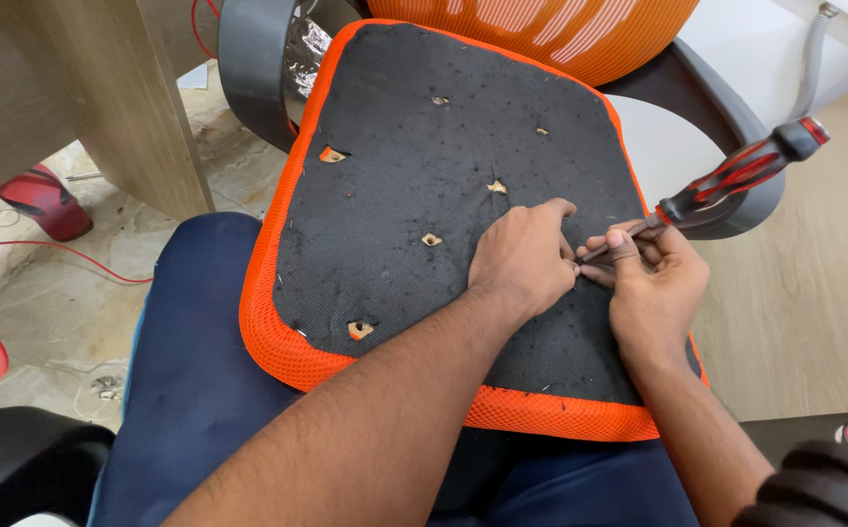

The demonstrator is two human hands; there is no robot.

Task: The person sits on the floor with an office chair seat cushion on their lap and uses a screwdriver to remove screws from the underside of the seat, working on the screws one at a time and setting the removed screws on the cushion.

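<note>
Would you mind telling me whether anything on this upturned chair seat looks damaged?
Yes: the black underside fabric has several ragged holes exposing pale material. The right hand holds a screwdriver beside the left hand.

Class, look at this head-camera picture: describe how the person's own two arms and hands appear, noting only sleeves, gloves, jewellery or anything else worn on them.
Both arms are bare from the bottom edge of the picture to the fingertips: no sleeve shows. The left hand and right hand wear no gloves, and no ring, watch or bracelet can be seen on fingers or wrists. Fingernails are short and unpainted. No markings or bandages show on either forearm.
</note>
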